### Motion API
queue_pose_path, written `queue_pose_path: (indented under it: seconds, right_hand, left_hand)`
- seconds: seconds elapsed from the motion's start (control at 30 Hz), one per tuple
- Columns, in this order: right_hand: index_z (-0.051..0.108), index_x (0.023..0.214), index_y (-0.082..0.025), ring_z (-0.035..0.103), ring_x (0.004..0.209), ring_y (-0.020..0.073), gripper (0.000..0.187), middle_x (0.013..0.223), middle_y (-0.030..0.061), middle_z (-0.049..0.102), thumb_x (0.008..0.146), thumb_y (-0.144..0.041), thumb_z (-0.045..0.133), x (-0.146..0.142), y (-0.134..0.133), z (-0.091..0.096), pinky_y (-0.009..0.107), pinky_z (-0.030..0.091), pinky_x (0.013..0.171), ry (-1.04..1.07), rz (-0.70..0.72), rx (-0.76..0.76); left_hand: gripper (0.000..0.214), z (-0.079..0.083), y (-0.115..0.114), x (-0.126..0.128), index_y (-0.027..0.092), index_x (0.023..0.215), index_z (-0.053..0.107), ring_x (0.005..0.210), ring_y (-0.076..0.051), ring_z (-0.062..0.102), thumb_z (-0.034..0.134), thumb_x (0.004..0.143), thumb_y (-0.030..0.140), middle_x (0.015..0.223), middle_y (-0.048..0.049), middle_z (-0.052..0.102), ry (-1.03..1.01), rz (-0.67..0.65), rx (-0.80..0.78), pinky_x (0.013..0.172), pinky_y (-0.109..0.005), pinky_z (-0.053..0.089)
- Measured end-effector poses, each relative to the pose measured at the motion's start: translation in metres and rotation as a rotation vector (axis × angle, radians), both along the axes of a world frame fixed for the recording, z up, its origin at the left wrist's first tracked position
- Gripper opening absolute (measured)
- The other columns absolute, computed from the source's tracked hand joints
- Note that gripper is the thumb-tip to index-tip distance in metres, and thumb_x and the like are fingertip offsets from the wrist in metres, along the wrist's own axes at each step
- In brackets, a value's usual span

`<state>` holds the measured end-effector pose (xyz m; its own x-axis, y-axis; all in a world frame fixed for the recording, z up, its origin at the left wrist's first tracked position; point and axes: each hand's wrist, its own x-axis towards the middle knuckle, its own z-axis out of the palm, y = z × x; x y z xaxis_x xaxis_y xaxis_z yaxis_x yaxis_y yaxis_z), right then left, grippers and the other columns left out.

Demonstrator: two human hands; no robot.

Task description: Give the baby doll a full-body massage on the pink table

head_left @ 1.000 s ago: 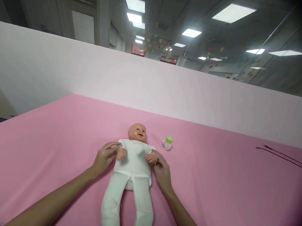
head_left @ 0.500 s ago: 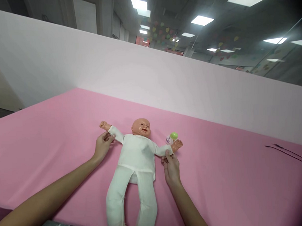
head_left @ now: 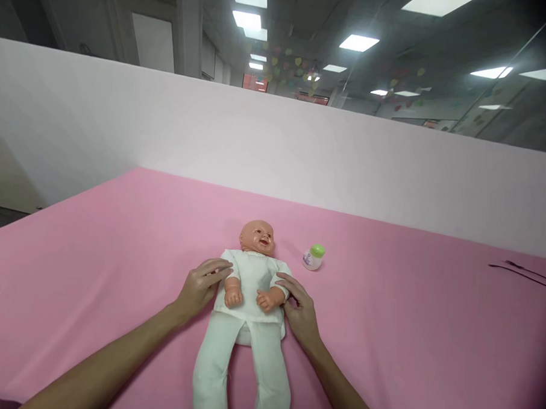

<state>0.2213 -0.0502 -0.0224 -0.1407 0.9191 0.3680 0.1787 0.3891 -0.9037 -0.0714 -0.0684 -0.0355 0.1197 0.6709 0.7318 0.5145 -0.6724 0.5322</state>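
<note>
A bald baby doll (head_left: 254,285) in a white top and white trousers lies on its back, its head at the far end and its forearms bent in over its belly. My left hand (head_left: 202,289) is at the doll's arm on the left, long fingers curved over the sleeve and the thumb hidden. Around the bent arm on the other side, my right hand (head_left: 301,308) has its fingers over the sleeve near the elbow. Both hands are closed lightly against the arms. The doll's feet are out of view.
A small clear bottle with a green cap (head_left: 314,258) stands to the right of the doll's head. Pink cloth (head_left: 386,306) covers the table. Behind it rises a white partition (head_left: 257,143). Two thin dark cords (head_left: 523,273) lie at the far right.
The doll's outstretched arms have been folded inward onto its belly. Both my hands have moved in with them, toward its sides. The bottle, partly hidden before, now shows fully.
</note>
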Motion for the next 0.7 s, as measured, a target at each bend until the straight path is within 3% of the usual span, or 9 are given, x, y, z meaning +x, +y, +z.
queue_pose_path:
  seconds: [0.07,0.13,0.2,0.27,0.4,0.53,0.63,0.7]
  right_hand:
    - [0.079,0.101,-0.027,0.067,0.116,0.0284,0.027,0.123,0.0056,0.074,0.075,-0.025,0.075,0.000,0.002,0.000,0.044,0.054,0.101,0.118,-0.049,-0.077]
    - [0.075,0.105,-0.026,0.070,0.092,0.0223,0.032,0.105,0.0039,0.077,0.074,-0.032,0.083,0.001,0.005,0.001,0.035,0.059,0.081,0.264,-0.115,-0.179]
    - [0.072,0.098,-0.025,0.061,0.066,0.0149,0.034,0.080,-0.0007,0.071,0.072,-0.039,0.087,0.005,0.008,0.000,0.027,0.053,0.059,0.416,-0.183,-0.275]
    - [0.069,0.089,-0.023,0.053,0.056,0.0117,0.038,0.068,-0.0037,0.063,0.068,-0.045,0.091,0.011,0.012,-0.001,0.024,0.047,0.050,0.567,-0.246,-0.355]
    - [0.065,0.089,-0.023,0.053,0.056,0.0119,0.046,0.069,-0.0034,0.061,0.064,-0.049,0.093,0.019,0.017,-0.001,0.024,0.049,0.051,0.693,-0.284,-0.430]
    - [0.066,0.097,-0.023,0.055,0.057,0.0130,0.037,0.072,-0.0020,0.065,0.075,-0.047,0.086,0.014,0.011,0.002,0.024,0.046,0.050,0.492,-0.231,-0.294]
    - [0.071,0.111,-0.025,0.069,0.086,0.0212,0.032,0.101,0.0055,0.075,0.083,-0.036,0.078,0.009,0.005,0.002,0.033,0.058,0.075,0.221,-0.112,-0.111]
    - [0.075,0.114,-0.027,0.066,0.117,0.0274,0.029,0.127,0.0074,0.071,0.085,-0.026,0.070,0.007,0.002,0.000,0.042,0.053,0.101,0.010,0.016,0.017]
  left_hand:
    - [0.039,0.002,-0.001,0.001,0.030,0.113,0.077,0.111,-0.024,0.070,0.050,0.092,0.011,0.118,-0.0059,0.076,-0.051,0.045,-0.073,0.089,-0.041,0.059]
    - [0.031,0.005,-0.002,0.003,0.027,0.112,0.076,0.107,-0.026,0.070,0.056,0.091,0.017,0.117,-0.0066,0.076,-0.176,0.120,-0.206,0.084,-0.039,0.059]
    - [0.024,0.009,-0.001,0.003,0.023,0.112,0.074,0.100,-0.026,0.070,0.062,0.091,0.027,0.112,-0.0082,0.076,-0.363,0.185,-0.329,0.078,-0.035,0.058]
    - [0.024,0.013,0.003,0.000,0.018,0.106,0.071,0.089,-0.024,0.070,0.067,0.090,0.036,0.102,-0.0087,0.076,-0.556,0.213,-0.409,0.072,-0.033,0.057]
    - [0.030,0.014,0.009,-0.009,0.017,0.090,0.067,0.075,-0.021,0.068,0.073,0.085,0.046,0.082,-0.0054,0.072,-0.733,0.230,-0.495,0.064,-0.030,0.055]
    - [0.028,0.009,0.007,-0.008,0.018,0.103,0.074,0.093,-0.026,0.072,0.072,0.087,0.040,0.102,-0.0088,0.077,-0.576,0.260,-0.398,0.072,-0.033,0.057]
    - [0.023,0.003,0.002,-0.001,0.024,0.109,0.078,0.105,-0.027,0.072,0.062,0.094,0.031,0.116,-0.0075,0.077,-0.280,0.143,-0.241,0.083,-0.038,0.059]
    - [0.029,0.001,-0.001,0.004,0.028,0.109,0.080,0.110,-0.026,0.071,0.054,0.098,0.023,0.118,-0.0064,0.077,-0.108,0.035,-0.108,0.090,-0.042,0.058]
